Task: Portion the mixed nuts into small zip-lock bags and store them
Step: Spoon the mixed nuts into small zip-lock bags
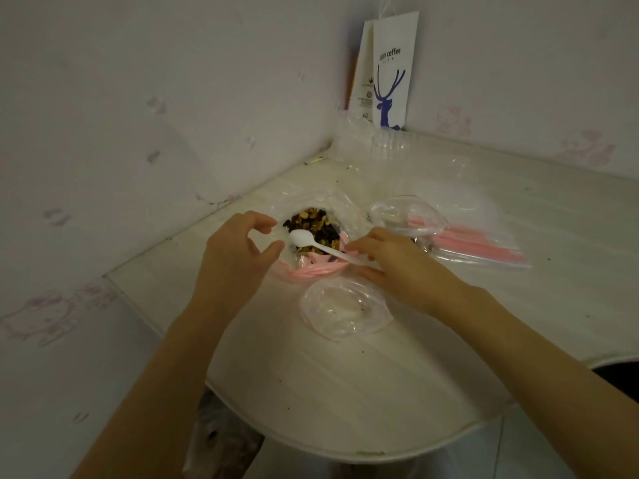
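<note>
One paper bag behind the nuts reads "coffee".

Two hands show: the left hand and the right hand. There is one white spoon, one large bag of mixed nuts, one open small bag near, another small bag at right, an uncountable flat pile of pink-zipped bags, and one paper coffee bag far.
</note>
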